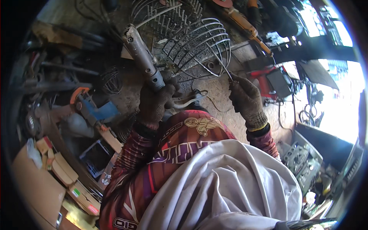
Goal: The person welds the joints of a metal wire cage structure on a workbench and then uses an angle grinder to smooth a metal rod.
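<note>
My left hand [154, 100], in a dark work glove, is closed around a grey, tube-shaped electrode holder [142, 53]. A thin pale welding electrode [159, 15] sticks out of its far end, up and to the right. My right hand [247, 97], gloved too, pinches a thin metal rod [221, 63]. That rod runs up and left into a cage of bent metal wires [201, 36], shaped like a whisk head, on the work surface. Whether the rod is joined to the cage I cannot tell. A pale cable [186, 104] trails from beside my left hand.
Behind the cage are rows of upright metal pins [180, 19]. An orange-handled angle grinder [245, 27] lies at the far right. A red machine [264, 82] stands beyond my right hand. To the left are a blue clamp [100, 109], another wire cage [112, 80] and cardboard boxes [63, 168].
</note>
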{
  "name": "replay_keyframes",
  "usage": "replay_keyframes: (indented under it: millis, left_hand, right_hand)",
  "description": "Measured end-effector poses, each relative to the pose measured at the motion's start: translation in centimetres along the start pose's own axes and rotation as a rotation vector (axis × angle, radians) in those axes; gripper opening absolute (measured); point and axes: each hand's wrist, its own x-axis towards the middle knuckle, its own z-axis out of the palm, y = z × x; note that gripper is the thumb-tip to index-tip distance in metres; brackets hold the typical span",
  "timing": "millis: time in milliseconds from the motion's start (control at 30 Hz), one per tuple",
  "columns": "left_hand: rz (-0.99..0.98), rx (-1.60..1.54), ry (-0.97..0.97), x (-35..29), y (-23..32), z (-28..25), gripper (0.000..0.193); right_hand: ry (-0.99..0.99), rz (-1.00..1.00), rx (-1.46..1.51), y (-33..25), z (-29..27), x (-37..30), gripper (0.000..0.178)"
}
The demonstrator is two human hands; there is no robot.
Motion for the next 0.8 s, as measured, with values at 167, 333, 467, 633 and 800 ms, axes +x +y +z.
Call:
replay_keyframes:
  millis: [167, 333, 467, 633, 800]
  left_hand:
    - [-0.071, 0.205, -0.233, 2.4, 0.0, -1.4, 0.038]
    - [-0.009, 0.283, -0.247, 3.5, -1.4, -1.6, 0.040]
    - [-0.011, 0.205, -0.204, 3.6, -1.7, -1.3, 0.045]
    - [-0.036, 0.228, -0.197, 4.2, -3.2, -1.5, 0.055]
    - [0.042, 0.208, -0.207, 4.3, -4.2, -1.6, 0.061]
  right_hand:
    - [0.153, -0.233, -0.357, -1.5, 1.0, -1.4, 0.033]
    - [0.208, -0.508, -0.870, -4.0, 2.0, -1.2, 0.030]
    - [0.219, -0.593, -0.999, -5.7, 3.3, -0.9, 0.026]
    - [0.221, -0.652, -1.046, -5.5, 3.9, 0.1, 0.024]
    - [0.209, -0.619, -0.876, -1.6, 3.6, 1.2, 0.024]
